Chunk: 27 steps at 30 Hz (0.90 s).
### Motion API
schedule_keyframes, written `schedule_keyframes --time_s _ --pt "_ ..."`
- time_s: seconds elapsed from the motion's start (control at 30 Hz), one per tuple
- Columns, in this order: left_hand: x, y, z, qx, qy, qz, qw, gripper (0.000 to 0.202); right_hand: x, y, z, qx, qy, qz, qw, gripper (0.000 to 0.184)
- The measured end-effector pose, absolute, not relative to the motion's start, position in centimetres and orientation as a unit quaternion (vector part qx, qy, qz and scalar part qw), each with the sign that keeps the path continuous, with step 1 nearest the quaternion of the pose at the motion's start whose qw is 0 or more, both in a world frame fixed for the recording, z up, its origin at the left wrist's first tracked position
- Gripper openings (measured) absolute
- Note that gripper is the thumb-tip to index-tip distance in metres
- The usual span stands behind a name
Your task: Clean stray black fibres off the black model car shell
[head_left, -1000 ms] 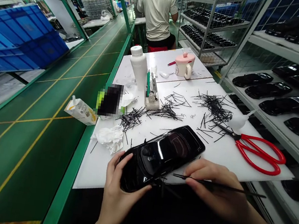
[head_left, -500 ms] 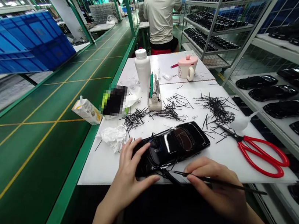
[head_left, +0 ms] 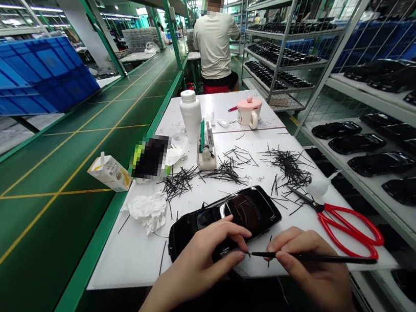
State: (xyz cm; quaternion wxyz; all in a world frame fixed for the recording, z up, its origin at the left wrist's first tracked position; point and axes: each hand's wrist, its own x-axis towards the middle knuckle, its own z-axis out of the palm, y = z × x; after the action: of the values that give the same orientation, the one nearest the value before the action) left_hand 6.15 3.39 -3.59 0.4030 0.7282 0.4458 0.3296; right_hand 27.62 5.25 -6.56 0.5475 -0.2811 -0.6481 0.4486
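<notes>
A glossy black model car (head_left: 262, 210) sits at an angle on the white table, its near side partly covered by my left hand (head_left: 214, 250). The thumb and fingers of that hand are pinched together beside the car, at a tiny dark piece too small to make out. My right hand (head_left: 305, 260) grips slim black tweezers (head_left: 336, 259) like a pen, their tip pointing left at my left fingertips. A short black strip (head_left: 268, 260) shows by my right fingertips. Red-handled scissors (head_left: 354, 231) lie to the right, blades partly apart.
Piles of thin black strips (head_left: 287, 167) lie beyond the car. Crumpled tissue (head_left: 148, 212), a drink carton (head_left: 110, 173), a white bottle (head_left: 190, 117) and a lidded mug (head_left: 248, 114) stand around. A green conveyor (head_left: 54, 170) runs left; racks of black cars (head_left: 364, 144) stand right. A person (head_left: 214, 43) sits ahead.
My left hand has moved from lying spread on the car to a pinch by the tweezers' tip. The tweezers have drawn away from the car's near side. The view has shifted slightly.
</notes>
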Motion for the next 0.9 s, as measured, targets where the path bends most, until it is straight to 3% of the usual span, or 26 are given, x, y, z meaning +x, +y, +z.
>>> schedule_keyframes --time_s 0.17,0.3,0.37,0.5,0.57,0.77,0.9 --pt "6.5 3.1 -4.3 0.698 0.456 0.380 0.399 0.013 27.5 6.6 -6.5 -0.249 -0.615 0.479 0.575 0.009" --pt "6.6 2.9 -4.8 0.687 0.460 0.398 0.397 0.009 29.5 9.2 -5.4 -0.297 -0.600 0.410 0.620 0.010" --pt "6.6 2.8 -4.9 0.682 0.461 0.403 0.399 0.009 31.1 11.0 -4.9 -0.405 -0.653 0.343 0.540 0.020" --pt "6.3 2.6 -5.0 0.667 0.470 0.409 0.409 0.009 33.5 14.6 -5.9 -0.536 -0.829 0.142 0.074 0.025" --pt "6.2 2.5 -5.2 0.664 0.475 0.410 0.407 0.009 33.8 16.3 -7.0 -0.520 -0.848 0.093 -0.035 0.020" --pt "6.1 2.5 -5.5 0.680 0.465 0.422 0.379 0.012 31.7 20.7 -6.7 -0.449 -0.891 0.038 -0.057 0.014" --pt "6.1 2.7 -5.6 0.684 0.462 0.428 0.369 0.011 29.1 23.2 -6.0 -0.400 -0.916 -0.004 -0.037 0.022"
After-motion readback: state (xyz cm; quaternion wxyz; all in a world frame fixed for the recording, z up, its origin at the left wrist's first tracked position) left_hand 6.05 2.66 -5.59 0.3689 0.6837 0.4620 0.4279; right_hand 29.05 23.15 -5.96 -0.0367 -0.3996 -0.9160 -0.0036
